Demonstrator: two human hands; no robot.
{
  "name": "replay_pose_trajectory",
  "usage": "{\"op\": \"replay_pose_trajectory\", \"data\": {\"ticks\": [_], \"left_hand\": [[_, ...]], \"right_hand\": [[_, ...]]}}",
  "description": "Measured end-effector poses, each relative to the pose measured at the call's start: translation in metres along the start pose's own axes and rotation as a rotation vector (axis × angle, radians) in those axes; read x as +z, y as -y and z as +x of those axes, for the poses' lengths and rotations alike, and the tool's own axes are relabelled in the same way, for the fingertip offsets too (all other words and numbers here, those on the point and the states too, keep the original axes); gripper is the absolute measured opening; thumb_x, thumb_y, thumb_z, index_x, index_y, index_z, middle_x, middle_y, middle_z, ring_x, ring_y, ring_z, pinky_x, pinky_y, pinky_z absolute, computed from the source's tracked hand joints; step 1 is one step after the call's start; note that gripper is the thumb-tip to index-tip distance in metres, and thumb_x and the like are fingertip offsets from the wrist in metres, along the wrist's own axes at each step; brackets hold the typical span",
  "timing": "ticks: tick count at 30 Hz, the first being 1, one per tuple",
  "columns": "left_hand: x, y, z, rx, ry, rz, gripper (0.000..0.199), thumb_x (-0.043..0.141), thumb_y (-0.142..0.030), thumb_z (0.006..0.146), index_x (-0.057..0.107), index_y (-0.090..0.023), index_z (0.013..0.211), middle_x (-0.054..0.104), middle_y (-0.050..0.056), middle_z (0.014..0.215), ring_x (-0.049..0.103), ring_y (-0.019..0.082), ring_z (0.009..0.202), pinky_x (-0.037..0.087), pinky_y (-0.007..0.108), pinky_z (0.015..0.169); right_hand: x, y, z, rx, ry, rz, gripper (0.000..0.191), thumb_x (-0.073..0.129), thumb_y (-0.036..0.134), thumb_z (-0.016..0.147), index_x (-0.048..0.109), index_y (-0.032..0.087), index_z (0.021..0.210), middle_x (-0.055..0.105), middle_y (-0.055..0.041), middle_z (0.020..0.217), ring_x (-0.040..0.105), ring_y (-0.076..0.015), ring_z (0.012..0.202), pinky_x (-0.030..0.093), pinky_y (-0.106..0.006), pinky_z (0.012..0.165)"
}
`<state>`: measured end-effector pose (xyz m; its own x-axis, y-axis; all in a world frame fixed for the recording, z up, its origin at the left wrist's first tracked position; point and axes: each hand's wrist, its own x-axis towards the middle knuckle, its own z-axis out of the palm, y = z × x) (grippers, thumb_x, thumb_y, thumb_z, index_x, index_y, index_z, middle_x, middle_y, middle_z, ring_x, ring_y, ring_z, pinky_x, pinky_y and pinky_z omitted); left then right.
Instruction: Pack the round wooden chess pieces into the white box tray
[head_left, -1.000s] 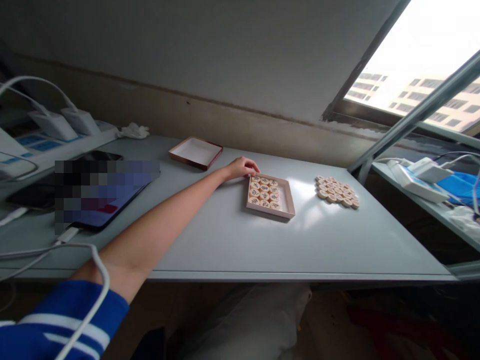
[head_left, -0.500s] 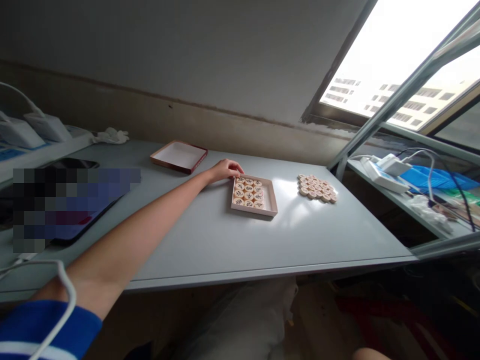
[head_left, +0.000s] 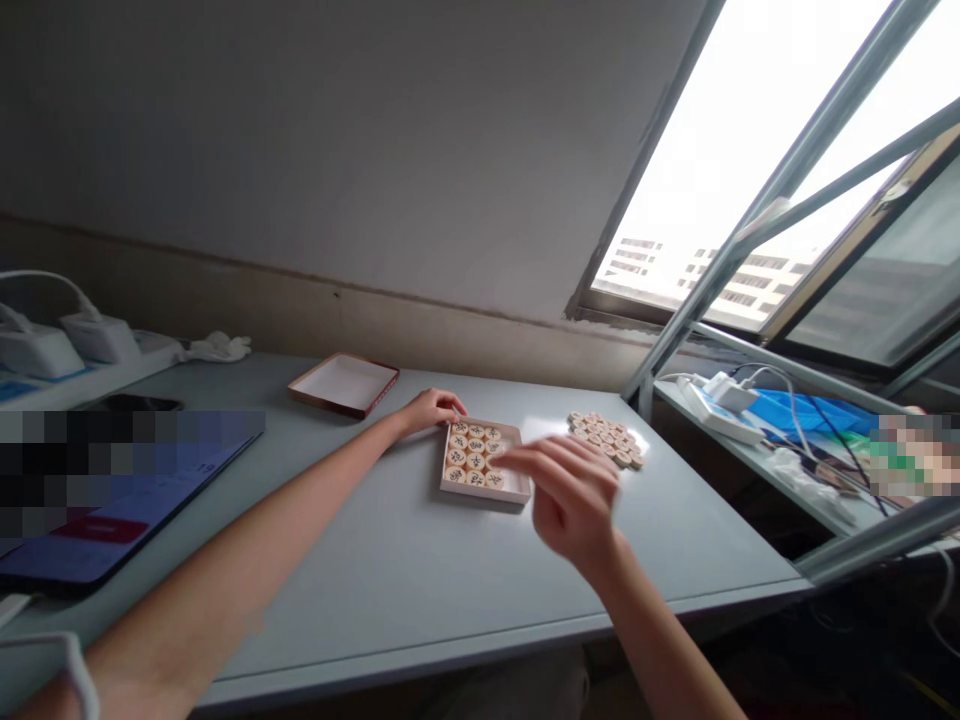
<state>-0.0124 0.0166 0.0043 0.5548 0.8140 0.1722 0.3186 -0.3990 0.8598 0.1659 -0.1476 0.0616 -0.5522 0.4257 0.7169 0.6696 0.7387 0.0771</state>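
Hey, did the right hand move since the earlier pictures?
Yes. Earlier no right hand showed over the table. Now it has come forward past the table's front edge, to the open box's right side.

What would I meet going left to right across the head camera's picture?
Tablet, upturned box lid, left hand, open box of xiangqi pieces, cluster of loose xiangqi pieces, white power strip on the side shelf.

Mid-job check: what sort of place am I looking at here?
Possibly a dorm room or similar shared living space. A grey desk stands against the wall, a metal frame rises beside it, and the window shows a multi-storey building outside.
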Motion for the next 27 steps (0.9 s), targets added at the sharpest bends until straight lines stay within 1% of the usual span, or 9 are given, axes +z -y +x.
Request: {"op": "replay_pose_trajectory", "data": {"ticks": [2, 4, 6, 8, 11, 16, 19, 23, 27], "left_hand": [[0.001, 0.0, 0.0, 0.011, -0.029, 0.0, 0.026, 0.05, -0.025, 0.061, 0.064, -0.011, 0.078, 0.057, 0.001, 0.061, 0.051, 0.014, 0.062, 0.038, 0.023, 0.06], [0.001, 0.002, 0.001, 0.006, -0.055, 0.018, 0.026, 0.049, -0.024, 0.06, 0.064, -0.011, 0.077, 0.056, 0.0, 0.059, 0.05, 0.014, 0.06, 0.037, 0.023, 0.058], [0.001, 0.004, 0.003, -0.016, -0.078, 0.03, 0.026, 0.048, -0.024, 0.06, 0.063, -0.01, 0.077, 0.055, 0.0, 0.057, 0.049, 0.014, 0.059, 0.036, 0.023, 0.056], [0.001, 0.007, 0.005, -0.017, -0.08, 0.032, 0.027, 0.048, -0.023, 0.06, 0.063, -0.01, 0.077, 0.055, 0.0, 0.057, 0.048, 0.014, 0.059, 0.036, 0.022, 0.055], [0.001, 0.008, 0.006, -0.005, -0.079, 0.041, 0.026, 0.047, -0.023, 0.06, 0.063, -0.011, 0.076, 0.056, 0.0, 0.06, 0.049, 0.014, 0.061, 0.036, 0.022, 0.057], [0.002, 0.002, 0.004, -0.003, -0.084, 0.075, 0.025, 0.046, -0.025, 0.06, 0.063, -0.011, 0.074, 0.059, 0.002, 0.067, 0.051, 0.015, 0.067, 0.037, 0.023, 0.061], [0.002, 0.0, 0.002, -0.011, -0.077, 0.09, 0.025, 0.047, -0.025, 0.061, 0.062, -0.012, 0.074, 0.059, 0.002, 0.067, 0.051, 0.016, 0.068, 0.037, 0.023, 0.062], [0.002, 0.002, 0.002, -0.01, -0.06, 0.096, 0.023, 0.048, -0.026, 0.063, 0.062, -0.012, 0.075, 0.059, 0.002, 0.067, 0.052, 0.016, 0.067, 0.038, 0.023, 0.062], [0.003, 0.001, 0.001, 0.019, -0.059, 0.175, 0.024, 0.046, -0.028, 0.068, 0.061, -0.012, 0.079, 0.06, 0.005, 0.078, 0.054, 0.018, 0.074, 0.041, 0.026, 0.067]], "right_hand": [[0.02, -0.04, 0.016, 0.073, 0.151, -0.005, 0.031, 0.041, 0.006, 0.077, 0.064, 0.025, 0.086, 0.062, -0.0015, 0.088, 0.052, -0.0151, 0.083, 0.041, -0.028, 0.07], [0.039, -0.076, 0.021, 0.121, 0.356, -0.008, 0.025, 0.049, 0.008, 0.074, 0.065, 0.027, 0.081, 0.058, -0.0012, 0.101, 0.048, -0.0178, 0.095, 0.04, -0.033, 0.079], [0.054, -0.101, 0.015, 0.182, 0.453, 0.02, 0.021, 0.057, 0.014, 0.071, 0.064, 0.027, 0.086, 0.056, -0.0019, 0.104, 0.046, -0.0195, 0.098, 0.039, -0.035, 0.082], [0.063, -0.112, 0.007, 0.225, 0.491, 0.058, 0.025, 0.061, 0.018, 0.07, 0.062, 0.027, 0.093, 0.054, -0.0027, 0.105, 0.045, -0.0201, 0.099, 0.039, -0.036, 0.083], [0.069, -0.112, -0.003, 0.261, 0.476, 0.081, 0.024, 0.059, 0.02, 0.073, 0.06, 0.027, 0.096, 0.054, -0.0024, 0.106, 0.044, -0.02, 0.1, 0.038, -0.036, 0.084], [0.072, -0.108, -0.005, 0.272, 0.444, 0.062, 0.028, 0.058, 0.021, 0.075, 0.059, 0.032, 0.1, 0.051, -0.0009, 0.112, 0.041, -0.0208, 0.102, 0.038, -0.037, 0.083], [0.072, -0.109, -0.005, 0.263, 0.421, 0.058, 0.023, 0.059, 0.022, 0.074, 0.061, 0.031, 0.096, 0.052, -0.0011, 0.107, 0.042, -0.0199, 0.1, 0.039, -0.035, 0.082], [0.068, -0.109, -0.005, 0.256, 0.306, 0.04, 0.02, 0.064, 0.028, 0.071, 0.06, 0.025, 0.09, 0.055, -0.0015, 0.101, 0.045, -0.0191, 0.095, 0.04, -0.034, 0.081], [0.061, -0.105, -0.003, 0.244, 0.144, 0.022, 0.018, 0.059, 0.025, 0.075, 0.057, 0.023, 0.093, 0.055, -0.0021, 0.102, 0.045, -0.0179, 0.096, 0.038, -0.033, 0.084]]}}
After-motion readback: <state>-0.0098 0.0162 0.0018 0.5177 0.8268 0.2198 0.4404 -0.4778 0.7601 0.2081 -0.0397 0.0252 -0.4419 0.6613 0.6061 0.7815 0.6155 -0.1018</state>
